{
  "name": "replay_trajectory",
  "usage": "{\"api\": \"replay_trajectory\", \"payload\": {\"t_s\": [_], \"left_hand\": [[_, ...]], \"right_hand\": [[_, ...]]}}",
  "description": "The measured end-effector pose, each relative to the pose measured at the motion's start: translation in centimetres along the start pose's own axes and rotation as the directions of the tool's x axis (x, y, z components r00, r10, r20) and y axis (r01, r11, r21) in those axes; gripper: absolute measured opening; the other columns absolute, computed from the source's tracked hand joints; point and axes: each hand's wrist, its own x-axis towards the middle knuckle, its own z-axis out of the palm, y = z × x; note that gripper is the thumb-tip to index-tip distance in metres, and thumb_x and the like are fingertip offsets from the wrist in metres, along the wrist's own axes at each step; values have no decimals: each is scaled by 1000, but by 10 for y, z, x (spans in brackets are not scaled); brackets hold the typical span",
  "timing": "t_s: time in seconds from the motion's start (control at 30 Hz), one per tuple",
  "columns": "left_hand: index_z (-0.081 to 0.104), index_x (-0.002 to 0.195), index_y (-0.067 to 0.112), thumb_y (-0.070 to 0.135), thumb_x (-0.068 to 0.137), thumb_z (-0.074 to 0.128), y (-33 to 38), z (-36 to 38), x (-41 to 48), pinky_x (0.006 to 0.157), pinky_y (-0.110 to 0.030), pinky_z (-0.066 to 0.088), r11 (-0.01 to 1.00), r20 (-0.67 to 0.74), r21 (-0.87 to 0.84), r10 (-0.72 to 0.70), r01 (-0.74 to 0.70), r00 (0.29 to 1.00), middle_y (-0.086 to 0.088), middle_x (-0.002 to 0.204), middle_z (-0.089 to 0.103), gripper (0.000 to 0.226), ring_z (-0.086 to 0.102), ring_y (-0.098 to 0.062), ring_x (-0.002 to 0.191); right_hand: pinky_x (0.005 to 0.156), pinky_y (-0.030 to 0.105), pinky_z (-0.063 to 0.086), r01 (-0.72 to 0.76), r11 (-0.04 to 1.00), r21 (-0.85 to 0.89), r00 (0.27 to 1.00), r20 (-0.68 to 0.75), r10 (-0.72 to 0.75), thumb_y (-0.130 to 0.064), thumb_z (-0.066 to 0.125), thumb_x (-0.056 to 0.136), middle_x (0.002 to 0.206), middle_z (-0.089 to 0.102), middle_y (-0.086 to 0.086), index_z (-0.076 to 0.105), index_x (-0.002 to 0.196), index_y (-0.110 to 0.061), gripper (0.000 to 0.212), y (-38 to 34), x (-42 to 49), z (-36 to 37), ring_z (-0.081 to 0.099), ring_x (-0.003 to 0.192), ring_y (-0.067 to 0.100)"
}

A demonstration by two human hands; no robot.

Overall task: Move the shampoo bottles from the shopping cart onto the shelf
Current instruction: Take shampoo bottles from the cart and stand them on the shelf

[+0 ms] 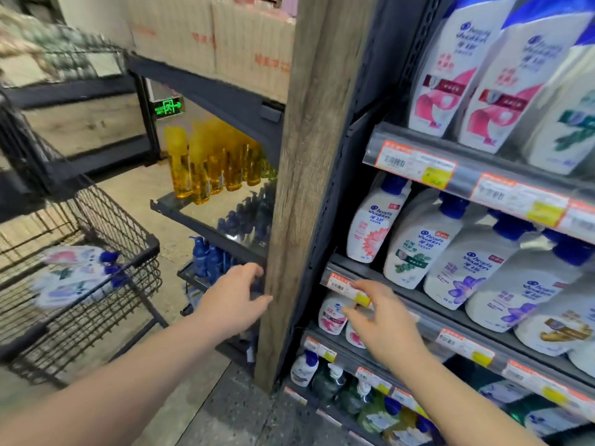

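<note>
Several white shampoo bottles with blue pump caps point(74, 275) lie in the black wire shopping cart point(106, 217) at the left. On the right, the shelf point(428, 307) holds rows of similar white bottles point(409, 249). My left hand point(233, 297) hovers between cart and shelf beside the wooden post, fingers loosely curled and holding nothing. My right hand point(383, 317) reaches toward the price rail of a lower shelf level, fingers spread, in front of small white and pink bottles point(331, 313). Neither hand holds a bottle.
A wooden upright post point(306, 188) separates the shampoo shelf from a side rack with yellow bottles point(206, 165) and dark blue bottles point(206, 259). Cardboard boxes point(219, 37) sit on top. Green and white bottles point(325, 378) fill the bottom level.
</note>
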Motion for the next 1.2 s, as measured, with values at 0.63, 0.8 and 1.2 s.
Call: {"api": "replay_trajectory", "payload": {"t_s": [0.63,0.8,1.2], "left_hand": [[50,121,24,47,78,48,-243,-161,-104,99,-38,43,908,-160,32,-409,419,898,2,123,49,49,48,-20,119],[50,124,25,40,83,53,-331,-204,-79,99,-34,42,890,-131,19,-449,455,884,3,126,49,43,48,-18,119],[42,132,27,42,89,49,-438,-263,18,94,-31,46,890,-48,36,-453,455,890,8,129,46,47,48,-14,116]], "right_hand": [[107,19,32,457,888,-54,747,565,-350,-32,59,88,139,46,-12,41,137,-28,53,-271,45,164,44,127,5],[103,20,33,432,899,-73,704,650,-286,-30,59,87,137,47,-9,41,136,-29,52,-349,91,240,45,125,8],[98,30,45,297,949,-109,674,728,-127,-29,58,86,125,54,-7,48,132,-28,47,-436,194,376,55,107,10]]}}
